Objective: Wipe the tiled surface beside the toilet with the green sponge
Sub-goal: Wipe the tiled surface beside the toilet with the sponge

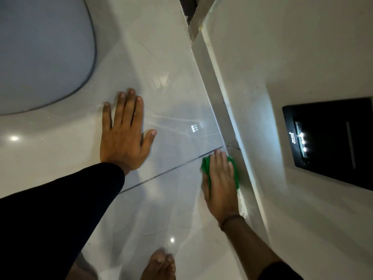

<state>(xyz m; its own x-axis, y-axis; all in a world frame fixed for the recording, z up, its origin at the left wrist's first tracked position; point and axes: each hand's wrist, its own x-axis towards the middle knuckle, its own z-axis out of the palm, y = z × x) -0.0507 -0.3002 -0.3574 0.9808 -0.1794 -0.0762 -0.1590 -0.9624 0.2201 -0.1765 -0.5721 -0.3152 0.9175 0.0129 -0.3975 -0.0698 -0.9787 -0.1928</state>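
**Wipe in progress, sponge at the right edge of the tiles**

Glossy tiled surface fills most of the frame, pale, with a grout line running diagonally across it between the two hands. Toilet sits upper left, its curved rim close to the left fingertips. Pale ledge and a white wall run along the right side; a black panel with small lights is mounted on that wall.

Left hand: flat on the tile beside the toilet, fingers spread wide, holding nothing. Looks like a brace. Black sleeve to the wrist.

Right hand: palm down, pressing flat on the green sponge, which shows only at the edges around the fingers. Sponge lies just below the grout line, touching or nearly touching the base of the ledge.

A bare foot is at the bottom.

Progress, as a judgement: mid-task. Faint streaks on the tile above the grout line may be wipe marks or just reflections, cannot tell. White residue along the ledge base beside the right wrist looks like what's left, plus the lower tile.
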